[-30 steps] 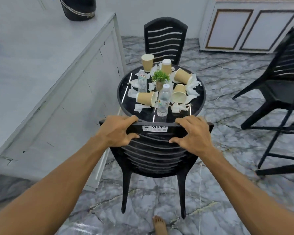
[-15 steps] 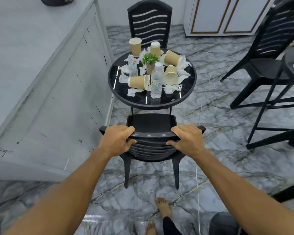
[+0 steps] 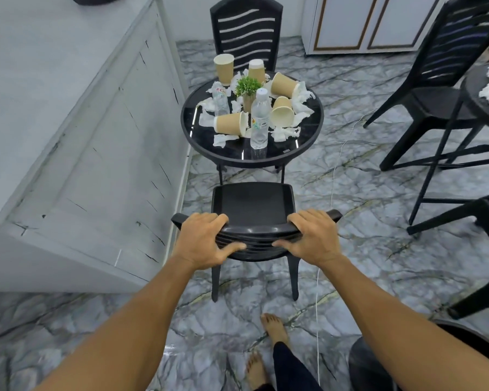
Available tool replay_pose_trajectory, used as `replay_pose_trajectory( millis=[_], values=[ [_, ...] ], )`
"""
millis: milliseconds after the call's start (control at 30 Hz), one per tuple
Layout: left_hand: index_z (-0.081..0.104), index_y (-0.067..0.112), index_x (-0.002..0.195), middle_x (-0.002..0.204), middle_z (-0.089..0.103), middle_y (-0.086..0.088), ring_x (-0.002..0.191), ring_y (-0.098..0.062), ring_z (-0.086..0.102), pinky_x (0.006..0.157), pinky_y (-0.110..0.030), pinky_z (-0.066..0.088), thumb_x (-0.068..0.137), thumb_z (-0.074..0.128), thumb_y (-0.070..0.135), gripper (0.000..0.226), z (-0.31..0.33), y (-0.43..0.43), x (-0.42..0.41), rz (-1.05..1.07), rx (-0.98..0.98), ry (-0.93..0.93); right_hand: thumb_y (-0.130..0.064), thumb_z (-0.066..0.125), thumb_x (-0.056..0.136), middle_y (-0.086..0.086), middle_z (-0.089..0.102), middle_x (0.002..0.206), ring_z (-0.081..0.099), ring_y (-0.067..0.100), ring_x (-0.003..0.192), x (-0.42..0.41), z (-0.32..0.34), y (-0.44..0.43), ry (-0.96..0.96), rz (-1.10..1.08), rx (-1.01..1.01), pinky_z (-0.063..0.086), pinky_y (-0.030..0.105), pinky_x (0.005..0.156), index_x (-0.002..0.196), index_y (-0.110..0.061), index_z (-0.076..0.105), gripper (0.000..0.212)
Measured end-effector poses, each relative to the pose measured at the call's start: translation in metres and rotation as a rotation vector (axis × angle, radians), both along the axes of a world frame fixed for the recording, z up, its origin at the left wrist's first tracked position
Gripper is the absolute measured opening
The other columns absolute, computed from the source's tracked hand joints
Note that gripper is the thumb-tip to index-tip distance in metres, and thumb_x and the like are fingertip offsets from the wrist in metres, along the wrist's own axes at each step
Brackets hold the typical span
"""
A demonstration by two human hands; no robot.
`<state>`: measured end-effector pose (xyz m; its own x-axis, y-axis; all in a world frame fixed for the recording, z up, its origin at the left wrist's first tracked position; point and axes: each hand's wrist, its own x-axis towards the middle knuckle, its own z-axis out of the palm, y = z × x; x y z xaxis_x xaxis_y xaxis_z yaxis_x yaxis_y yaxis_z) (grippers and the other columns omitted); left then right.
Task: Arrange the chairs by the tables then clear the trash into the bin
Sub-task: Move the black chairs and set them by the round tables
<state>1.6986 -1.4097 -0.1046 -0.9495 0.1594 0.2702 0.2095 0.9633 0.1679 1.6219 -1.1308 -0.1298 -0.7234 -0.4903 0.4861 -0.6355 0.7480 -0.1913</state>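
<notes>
At the near edge of the round table (image 3: 254,160), we have the black chair (image 3: 251,203) by the top rail of its backrest. The left hand (image 3: 202,241) is clamped on the rail's left end and the right hand (image 3: 312,238) on its right end. On each, the fingers curl over the top and the thumb presses the slats on our side. Gripping it wide at both ends like this lets us steer it straight. The chair's seat faces the table and stops just short of the rim, which it does not touch. It sits opposite a second chair (image 3: 246,32) at the far edge.

We judge the chair needs only a short push inward. The trash has not yet been touched. Paper cups (image 3: 229,124), some upright and some tipped, water bottles (image 3: 259,119) and crumpled tissues (image 3: 283,134) crowd the tabletop around a small potted plant (image 3: 247,86). A dark round container (image 3: 363,368) at the lower right may be the bin, though we cannot tell.
</notes>
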Motion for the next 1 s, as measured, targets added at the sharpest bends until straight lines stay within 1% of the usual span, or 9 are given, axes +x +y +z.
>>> replay_pose_trajectory(
  millis=[67,167,333,467,633,767,867,933,1000],
  values=[
    [0.056,0.025,0.081,0.066,0.052,0.011,0.062,-0.015,0.047,0.068,-0.033,0.037,0.083,0.04,0.082,0.06,0.005,0.006,0.004,0.053,0.054,-0.05,-0.083,0.06,0.071,-0.008,0.061,0.074,0.055,0.014,0.072,0.007,0.006,0.001,-0.11,0.005,-0.063,0.042,0.029,0.074,0.084,-0.018,0.067,0.067],
    [0.055,0.029,0.076,0.063,0.049,0.013,0.063,-0.012,0.047,0.075,-0.037,0.038,0.088,0.026,0.081,0.06,0.01,0.012,0.006,0.111,0.124,-0.106,-0.084,0.037,0.083,-0.012,0.063,0.075,0.057,0.014,0.075,0.009,0.017,0.001,-0.281,-0.015,-0.095,0.041,0.031,0.08,0.085,-0.023,0.069,0.07],
    [0.051,0.035,0.076,0.066,0.051,0.014,0.069,-0.007,0.047,0.084,-0.038,0.038,0.091,0.026,0.079,0.052,0.014,0.008,0.009,0.082,0.181,-0.164,-0.083,0.044,0.081,-0.012,0.064,0.079,0.056,0.011,0.082,0.02,0.021,-0.001,-0.383,-0.047,-0.153,0.039,0.03,0.09,0.087,-0.023,0.072,0.066],
    [0.05,0.035,0.076,0.066,0.05,0.014,0.068,-0.006,0.047,0.083,-0.037,0.037,0.088,0.026,0.081,0.053,0.02,0.008,0.007,0.059,0.215,-0.195,-0.087,0.038,0.08,-0.015,0.062,0.084,0.053,0.008,0.088,0.021,0.031,-0.002,-0.461,-0.053,-0.115,0.035,0.029,0.097,0.09,-0.027,0.07,0.069],
    [0.05,0.036,0.074,0.065,0.052,0.013,0.067,-0.007,0.049,0.078,-0.035,0.038,0.087,0.031,0.083,0.052,0.021,0.01,0.011,0.081,0.253,-0.208,-0.087,0.038,0.08,-0.014,0.062,0.087,0.053,0.008,0.09,0.023,0.032,0.002,-0.484,-0.038,-0.101,0.035,0.029,0.098,0.092,-0.028,0.069,0.069],
    [0.054,0.034,0.074,0.067,0.055,0.012,0.068,-0.008,0.052,0.078,-0.035,0.041,0.083,0.035,0.086,0.056,0.025,0.012,0.011,0.12,0.286,-0.256,-0.089,0.037,0.079,-0.016,0.056,0.079,0.05,0.008,0.083,0.017,0.037,0.002,-0.56,-0.021,-0.058,0.037,0.03,0.093,0.085,-0.032,0.062,0.062],
    [0.057,0.033,0.073,0.069,0.059,0.01,0.069,-0.008,0.055,0.071,-0.033,0.044,0.074,0.041,0.091,0.059,0.029,0.011,0.008,0.177,0.357,-0.349,-0.089,0.04,0.078,-0.014,0.047,0.066,0.045,0.01,0.073,0.014,0.046,0.004,-0.638,-0.003,-0.043,0.038,0.03,0.083,0.071,-0.037,0.048,0.052],
    [0.063,0.035,0.081,0.079,0.065,0.012,0.078,-0.006,0.059,0.077,-0.034,0.049,0.072,0.042,0.091,0.06,0.036,0.014,0.004,0.194,0.416,-0.424,-0.087,0.044,0.078,-0.013,0.049,0.064,0.047,0.009,0.071,0.014,0.055,0.005,-0.693,0.01,-0.045,0.04,0.029,0.079,0.067,-0.037,0.047,0.051],
    [0.065,0.038,0.1,0.1,0.067,0.016,0.095,-0.006,0.06,0.089,-0.037,0.049,0.081,0.041,0.083,0.055,0.045,0.022,-0.003,0.234,0.454,-0.422,-0.076,0.051,0.083,-0.014,0.055,0.071,0.051,0.005,0.071,0.011,0.063,0.009,-0.75,0.043,-0.092,0.04,0.025,0.075,0.071,-0.035,0.057,0.043]
  ],
)
